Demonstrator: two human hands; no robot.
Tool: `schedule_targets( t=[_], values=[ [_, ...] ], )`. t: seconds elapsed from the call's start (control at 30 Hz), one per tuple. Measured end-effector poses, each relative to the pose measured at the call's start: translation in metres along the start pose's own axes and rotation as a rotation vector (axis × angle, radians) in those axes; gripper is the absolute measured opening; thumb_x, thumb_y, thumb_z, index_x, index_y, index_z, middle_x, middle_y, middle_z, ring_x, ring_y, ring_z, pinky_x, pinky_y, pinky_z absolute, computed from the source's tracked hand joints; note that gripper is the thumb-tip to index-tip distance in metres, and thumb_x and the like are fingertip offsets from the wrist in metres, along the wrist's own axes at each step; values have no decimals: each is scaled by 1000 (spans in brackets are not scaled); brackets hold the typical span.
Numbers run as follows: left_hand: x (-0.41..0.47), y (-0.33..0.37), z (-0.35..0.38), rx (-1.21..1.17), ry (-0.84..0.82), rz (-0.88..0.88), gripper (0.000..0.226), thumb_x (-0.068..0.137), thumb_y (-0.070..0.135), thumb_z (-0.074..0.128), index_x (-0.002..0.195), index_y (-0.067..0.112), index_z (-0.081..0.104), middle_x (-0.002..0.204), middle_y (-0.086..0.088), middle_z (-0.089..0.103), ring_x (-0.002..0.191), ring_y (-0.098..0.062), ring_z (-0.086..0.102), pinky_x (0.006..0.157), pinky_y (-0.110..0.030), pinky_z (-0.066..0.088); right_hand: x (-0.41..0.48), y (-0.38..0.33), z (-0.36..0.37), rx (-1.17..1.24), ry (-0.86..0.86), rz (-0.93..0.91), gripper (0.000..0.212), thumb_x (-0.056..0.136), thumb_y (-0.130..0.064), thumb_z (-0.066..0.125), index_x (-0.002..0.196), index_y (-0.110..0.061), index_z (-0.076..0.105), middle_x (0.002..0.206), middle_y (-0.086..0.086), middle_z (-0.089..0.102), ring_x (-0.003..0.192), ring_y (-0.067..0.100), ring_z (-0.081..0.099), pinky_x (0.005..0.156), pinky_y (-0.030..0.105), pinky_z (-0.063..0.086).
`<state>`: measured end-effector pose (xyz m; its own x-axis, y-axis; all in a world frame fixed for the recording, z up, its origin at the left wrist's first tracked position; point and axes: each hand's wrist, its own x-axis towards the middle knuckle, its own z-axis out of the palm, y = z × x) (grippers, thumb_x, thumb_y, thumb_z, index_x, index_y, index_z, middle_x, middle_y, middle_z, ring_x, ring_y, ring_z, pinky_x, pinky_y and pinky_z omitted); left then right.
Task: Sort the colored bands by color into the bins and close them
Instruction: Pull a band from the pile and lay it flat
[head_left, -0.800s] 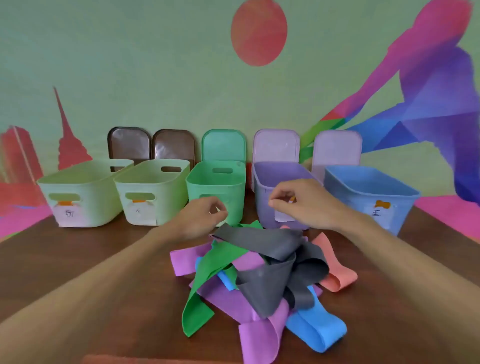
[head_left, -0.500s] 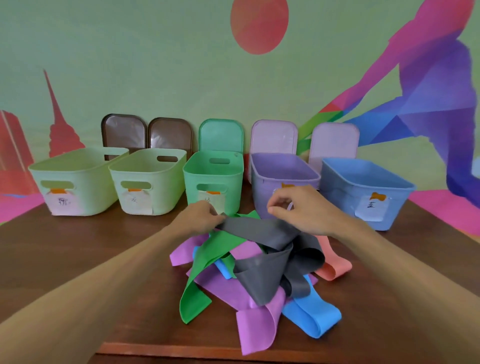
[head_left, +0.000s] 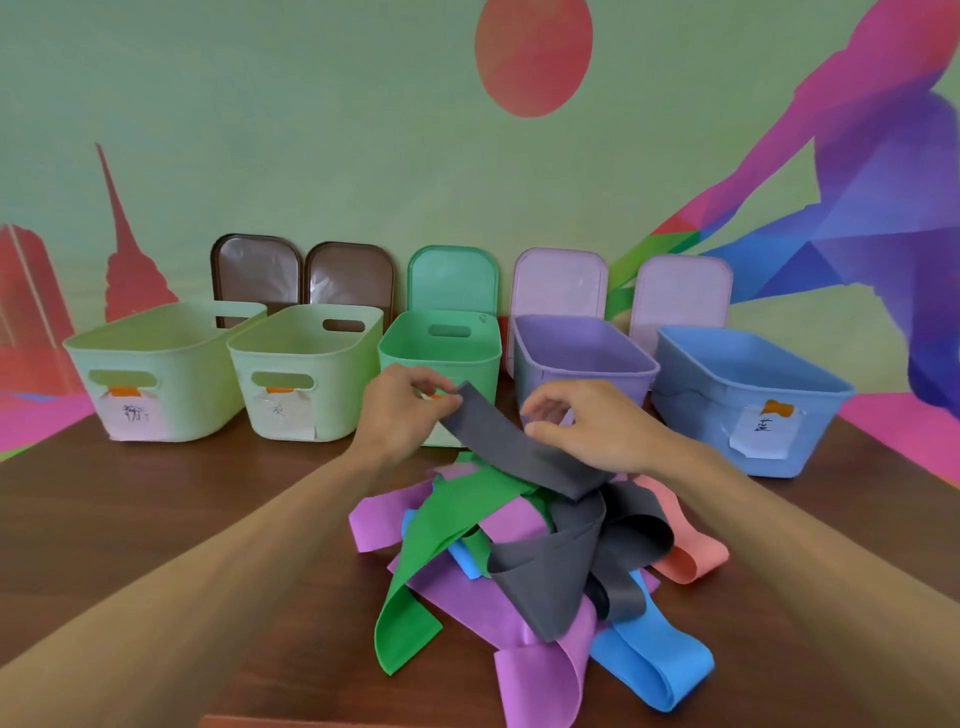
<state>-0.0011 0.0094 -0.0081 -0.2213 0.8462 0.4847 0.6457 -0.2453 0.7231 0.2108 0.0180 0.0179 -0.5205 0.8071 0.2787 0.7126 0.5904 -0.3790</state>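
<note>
Close by, the pile of bands (head_left: 519, 577) lies tangled on the table (head_left: 156, 519) — none looks sorted yet. The gray band (head_left: 498, 436) slants up from it, running near-right to far-left. The left hand (head_left: 400, 410) pinches its top end, and the right hand (head_left: 597, 431) pinches lower down. Behind them, the bins (head_left: 582, 371) stand open — the lids (head_left: 561, 280) are still off.

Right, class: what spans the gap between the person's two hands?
A gray band spans it. The left hand pinches one end, and the band runs across to the right hand. The head view shows this.
</note>
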Motion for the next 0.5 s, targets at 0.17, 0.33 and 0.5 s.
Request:
schedule_targets(
  t=[0.17,0.33,0.5],
  values=[
    [13,32,-22,-204,-127,17,9,82,10,71,89,4,69,79,-7,66,70,-10,57,61,-12,44,19,-17,-8,73,56,-18,53,91,-32,61,139,-21,42,125,-2,59,105,15,58,93,27,45],
    [26,71,-47,-296,-172,72,11,76,13,78,80,10,69,59,-3,63,50,-8,58,53,-17,46,37,-37,-33,181,209,-78,26,88,-30,65,107,-13,67,98,2,72,93,14,65,85,31,49],
    [35,94,-50,-414,-105,46,14,74,21,79,80,11,71,62,-1,62,52,-8,54,52,-18,45,44,-45,-57,208,398,-156,29,85,-24,69,59,-25,56,56,-9,54,56,4,50,57,20,35]
  ],
)
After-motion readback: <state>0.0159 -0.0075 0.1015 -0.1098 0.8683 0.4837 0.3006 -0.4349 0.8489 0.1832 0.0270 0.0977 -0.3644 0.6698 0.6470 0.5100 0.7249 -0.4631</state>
